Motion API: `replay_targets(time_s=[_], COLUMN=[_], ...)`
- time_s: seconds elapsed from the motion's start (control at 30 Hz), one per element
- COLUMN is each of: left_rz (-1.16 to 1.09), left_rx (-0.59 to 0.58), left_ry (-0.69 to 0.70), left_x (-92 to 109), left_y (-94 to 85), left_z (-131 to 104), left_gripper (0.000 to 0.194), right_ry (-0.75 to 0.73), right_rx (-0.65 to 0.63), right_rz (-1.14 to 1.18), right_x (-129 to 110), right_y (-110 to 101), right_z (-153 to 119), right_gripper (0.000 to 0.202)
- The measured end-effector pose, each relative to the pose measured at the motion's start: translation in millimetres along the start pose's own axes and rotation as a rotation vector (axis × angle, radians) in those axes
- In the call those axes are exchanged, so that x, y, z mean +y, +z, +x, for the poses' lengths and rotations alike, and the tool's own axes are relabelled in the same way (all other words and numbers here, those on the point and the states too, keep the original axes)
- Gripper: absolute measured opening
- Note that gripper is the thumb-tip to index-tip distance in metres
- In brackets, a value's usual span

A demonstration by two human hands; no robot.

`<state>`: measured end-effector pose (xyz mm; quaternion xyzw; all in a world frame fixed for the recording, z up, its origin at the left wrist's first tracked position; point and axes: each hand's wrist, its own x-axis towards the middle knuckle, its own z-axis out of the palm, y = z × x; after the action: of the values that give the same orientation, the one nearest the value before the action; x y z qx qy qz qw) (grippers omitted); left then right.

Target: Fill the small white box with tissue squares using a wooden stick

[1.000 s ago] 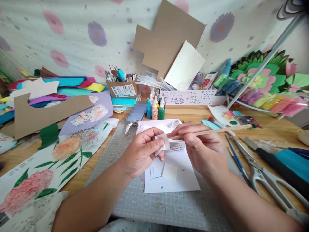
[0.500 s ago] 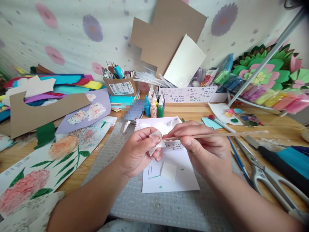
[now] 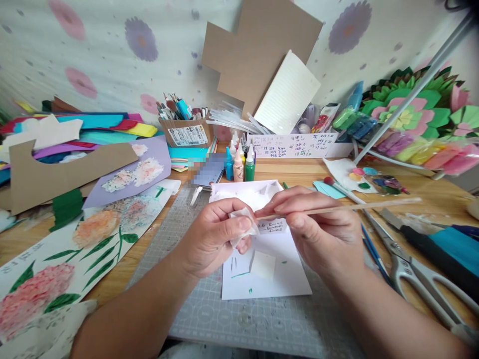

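My left hand (image 3: 220, 237) pinches a small piece of white tissue paper (image 3: 245, 223) between thumb and fingers. A thin pale wooden stick (image 3: 359, 206) is held in my right hand (image 3: 318, 227), pointing at the tissue; its near end meets or lies just beside the paper, and the fingers partly hide that spot. Below both hands lies a white sheet (image 3: 267, 286) with green marks, and a small white paper square (image 3: 263, 266) rests on it. Behind the hands is a shallow paper tray (image 3: 243, 192) with white pieces in it.
A grey cutting mat (image 3: 179, 299) covers the middle of the table. On the right lie scissors (image 3: 407, 271) and blue paintbrushes (image 3: 376, 257). Small paint bottles (image 3: 238, 167) stand behind the tray. To the left are a flower picture (image 3: 90, 244) and cut cardboard (image 3: 71, 174).
The stick has tilted slightly, its far end rising and shifting right. My right hand has moved a little to the right. The tissue is folded a bit differently in my left fingers.
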<state>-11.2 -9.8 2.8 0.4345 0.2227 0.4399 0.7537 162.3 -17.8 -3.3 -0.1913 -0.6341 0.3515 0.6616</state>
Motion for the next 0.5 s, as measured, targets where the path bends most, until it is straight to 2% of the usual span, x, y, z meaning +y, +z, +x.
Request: replay_targets(time_s=[0.5], left_rz=[0.003], left_rx=[0.047], left_ry=[-0.031], left_x=[-0.6], left_y=[-0.6], left_z=[0.3], left_gripper=[0.014], right_ry=[-0.017], right_rx=[-0.003], right_rz=[-0.038], right_x=[-0.3], right_y=[-0.5], right_z=[-0.3], right_gripper=[0.019])
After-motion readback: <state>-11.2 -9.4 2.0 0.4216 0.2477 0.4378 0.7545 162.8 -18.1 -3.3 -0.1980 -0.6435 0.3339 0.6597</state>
